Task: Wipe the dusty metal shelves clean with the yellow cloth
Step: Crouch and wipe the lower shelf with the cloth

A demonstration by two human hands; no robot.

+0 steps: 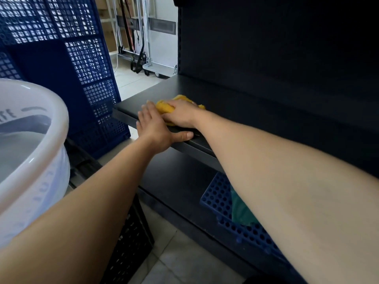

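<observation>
Now our right hand [181, 114] clutches the yellow cloth [164, 107] on the metal shelf [246, 113], left hand [155, 131] open flat at its eight o'clock

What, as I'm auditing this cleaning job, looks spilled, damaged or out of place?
Nothing spilled or damaged. The right hand holds the yellow cloth on the metal shelf. One oddity: a blue perforated panel lies on the bottom shelf, blocking wiping.

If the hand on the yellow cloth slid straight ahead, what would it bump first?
Probably the left hand, whose fingers lie on the shelf right beside the yellow cloth.
</observation>
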